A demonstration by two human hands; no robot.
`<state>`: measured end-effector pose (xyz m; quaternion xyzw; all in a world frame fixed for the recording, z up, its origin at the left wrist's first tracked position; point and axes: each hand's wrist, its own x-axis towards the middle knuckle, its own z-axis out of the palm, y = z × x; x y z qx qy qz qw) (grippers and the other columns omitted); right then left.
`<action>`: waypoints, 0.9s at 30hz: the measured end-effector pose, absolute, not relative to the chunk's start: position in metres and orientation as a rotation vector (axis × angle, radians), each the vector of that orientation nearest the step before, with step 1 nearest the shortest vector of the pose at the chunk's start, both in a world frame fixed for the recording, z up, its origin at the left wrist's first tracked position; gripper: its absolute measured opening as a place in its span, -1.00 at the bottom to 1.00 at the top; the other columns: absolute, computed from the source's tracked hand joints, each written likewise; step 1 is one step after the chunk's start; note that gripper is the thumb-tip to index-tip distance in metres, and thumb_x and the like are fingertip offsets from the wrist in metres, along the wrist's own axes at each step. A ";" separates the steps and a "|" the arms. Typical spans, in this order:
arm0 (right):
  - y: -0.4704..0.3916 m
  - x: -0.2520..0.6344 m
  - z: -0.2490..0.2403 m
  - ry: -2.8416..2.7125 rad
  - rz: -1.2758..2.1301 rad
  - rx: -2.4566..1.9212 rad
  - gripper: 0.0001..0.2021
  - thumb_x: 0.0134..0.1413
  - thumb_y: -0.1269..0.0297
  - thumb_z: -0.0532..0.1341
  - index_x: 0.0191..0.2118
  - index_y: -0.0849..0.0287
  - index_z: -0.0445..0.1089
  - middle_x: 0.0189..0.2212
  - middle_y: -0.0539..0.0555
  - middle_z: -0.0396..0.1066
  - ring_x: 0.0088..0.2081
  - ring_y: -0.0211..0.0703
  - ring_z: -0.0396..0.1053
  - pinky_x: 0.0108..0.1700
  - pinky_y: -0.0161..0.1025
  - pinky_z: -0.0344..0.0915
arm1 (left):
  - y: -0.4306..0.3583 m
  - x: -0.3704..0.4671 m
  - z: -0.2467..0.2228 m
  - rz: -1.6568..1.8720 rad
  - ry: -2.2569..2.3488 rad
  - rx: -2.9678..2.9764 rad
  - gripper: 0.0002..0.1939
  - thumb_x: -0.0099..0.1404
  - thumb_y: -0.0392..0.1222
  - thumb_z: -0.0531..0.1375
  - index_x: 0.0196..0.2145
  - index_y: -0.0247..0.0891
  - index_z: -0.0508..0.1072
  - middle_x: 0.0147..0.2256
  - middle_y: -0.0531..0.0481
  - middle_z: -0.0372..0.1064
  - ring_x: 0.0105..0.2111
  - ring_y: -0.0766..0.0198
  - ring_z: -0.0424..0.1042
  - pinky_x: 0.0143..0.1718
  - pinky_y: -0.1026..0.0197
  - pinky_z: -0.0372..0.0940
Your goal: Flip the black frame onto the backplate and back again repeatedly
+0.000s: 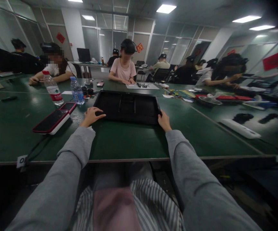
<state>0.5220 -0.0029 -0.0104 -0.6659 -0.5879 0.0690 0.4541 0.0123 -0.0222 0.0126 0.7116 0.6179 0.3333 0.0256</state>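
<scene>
right hand [164, 120] is gripping black tray [134, 119] by right rim, left hand [92, 116] is resting at near left corner, grip unclear; probably light, stiff, best held by side rims

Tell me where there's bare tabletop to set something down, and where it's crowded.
Bare green tabletop lies between the black tray and the near edge, and between the right hand and the white bar. It's crowded left of the left hand, with phones and bottles, and beyond the tray to the right, with cables.
</scene>
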 end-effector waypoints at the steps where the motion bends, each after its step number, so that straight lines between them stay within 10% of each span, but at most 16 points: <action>1: -0.004 0.522 -0.009 -1.439 0.187 -1.649 -0.36 0.23 0.29 0.12 0.38 0.42 0.36 0.35 0.42 0.40 0.42 0.25 0.32 0.52 0.26 0.14 | -0.019 0.011 0.011 1.102 1.993 2.123 -0.55 0.37 0.19 0.35 0.06 -0.11 0.67 0.14 -0.20 0.55 0.29 -0.16 0.33 0.32 -0.22 0.19; 11: -0.003 0.528 -0.002 -1.398 0.283 -1.542 -0.41 0.20 0.19 0.26 0.32 0.20 0.46 0.24 0.30 0.51 0.37 0.25 0.36 0.52 0.33 0.11 | -0.003 -0.001 0.004 1.086 2.047 1.731 -0.56 0.44 -0.13 0.17 0.16 -0.35 0.60 0.14 -0.33 0.58 0.14 -0.06 0.56 0.22 0.00 0.36; 19: -0.013 0.553 0.024 -1.130 -0.022 -1.448 -0.30 0.40 0.10 0.07 0.57 0.17 0.09 0.28 0.31 0.42 0.28 0.09 0.41 0.42 0.14 0.27 | -0.012 0.008 0.006 1.066 2.111 1.811 -0.58 0.44 -0.04 0.22 0.11 -0.32 0.61 0.10 -0.32 0.60 0.13 -0.09 0.56 0.19 0.01 0.37; 27: 0.021 0.561 -0.010 -1.288 0.451 -1.569 -0.42 0.09 0.10 0.35 0.20 0.26 0.48 0.06 0.33 0.59 0.17 0.21 0.52 0.39 0.27 0.29 | -0.021 0.013 0.015 0.867 2.251 1.940 -0.62 0.51 0.04 0.17 0.00 -0.27 0.63 -0.01 -0.34 0.61 0.07 -0.18 0.56 0.15 -0.07 0.37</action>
